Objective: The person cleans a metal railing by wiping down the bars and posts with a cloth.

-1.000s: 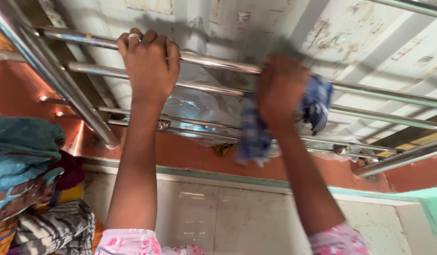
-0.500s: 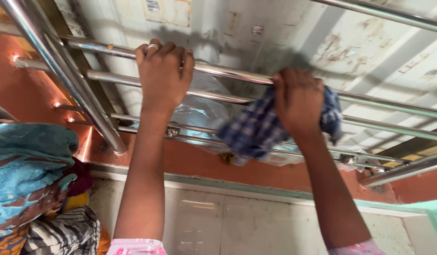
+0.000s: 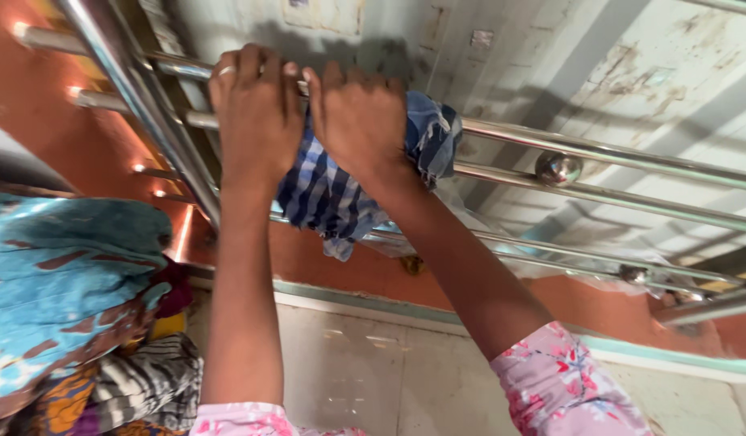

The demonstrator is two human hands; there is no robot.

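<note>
Steel rail: shiny round stainless-steel top rail [image 3: 510, 136] of a railing, long axis running from upper left down to the right edge; more parallel steel bars [image 3: 631, 196] lie beneath it.
Left hand: left hand [image 3: 256, 109], a ring on one finger, fingers curled fully over the top rail, gripping it bare, just beside the slanted steel post [image 3: 139, 101].
Right hand: right hand [image 3: 361, 117] closed around a blue-and-white checked cotton cloth [image 3: 324, 190], pressing it onto the top rail; it touches or nearly touches the left hand.
Cloth position: bunched on the rail under the right palm, one end poking out to the right of the knuckles, the larger part hanging down and left below the hands, across the lower bars.
Room along the rail: leftward the left hand and post close it in; rightward the rail is bare up to a round steel ball fitting [image 3: 557, 168] on the next bar.
Beneath: crumpled clear plastic sheet [image 3: 461, 222] behind the lower bars; orange-red ledge [image 3: 324, 262], pale floor tiles [image 3: 373, 363].
Left edge: heap of folded fabrics, turquoise patterned cloth [image 3: 58, 274] on top, striped black-and-white one [image 3: 143, 379] below.
</note>
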